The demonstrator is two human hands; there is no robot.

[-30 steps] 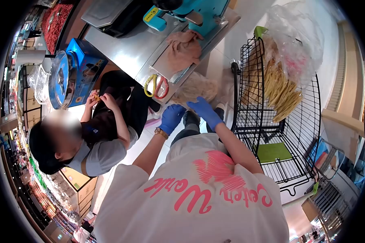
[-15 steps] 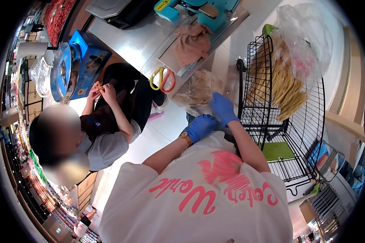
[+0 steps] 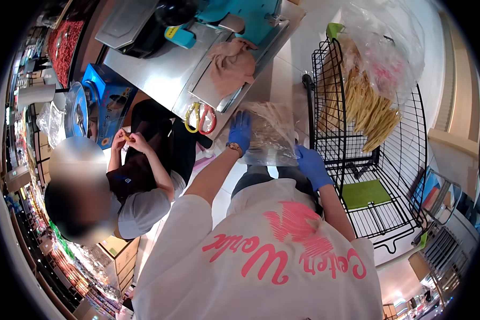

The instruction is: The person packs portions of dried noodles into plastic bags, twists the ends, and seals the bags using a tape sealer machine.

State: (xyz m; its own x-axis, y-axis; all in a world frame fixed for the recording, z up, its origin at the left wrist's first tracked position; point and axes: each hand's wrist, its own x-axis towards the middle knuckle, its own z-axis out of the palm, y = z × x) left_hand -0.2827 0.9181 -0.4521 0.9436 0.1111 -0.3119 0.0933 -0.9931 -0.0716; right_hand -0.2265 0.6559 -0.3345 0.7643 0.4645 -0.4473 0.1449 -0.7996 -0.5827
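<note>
A clear plastic bag of thin, pale tan dried strips lies in front of my body, above my lap. My left hand, in a blue glove, rests along the bag's left side with its fingers stretched out. On the other side, my right hand, also gloved in blue, is closed on the bag's lower right edge. The underside of the bag is hidden.
Left of the bag is a metal table with scissors, a brown cloth and a turquoise device. A black wire cart holds yellowish dried sticks at right. A seated person is at left.
My hands were close together at the bag's near end. They have parted to its two sides, and the bag now looks flatter and wider. The whole view has shifted slightly.
</note>
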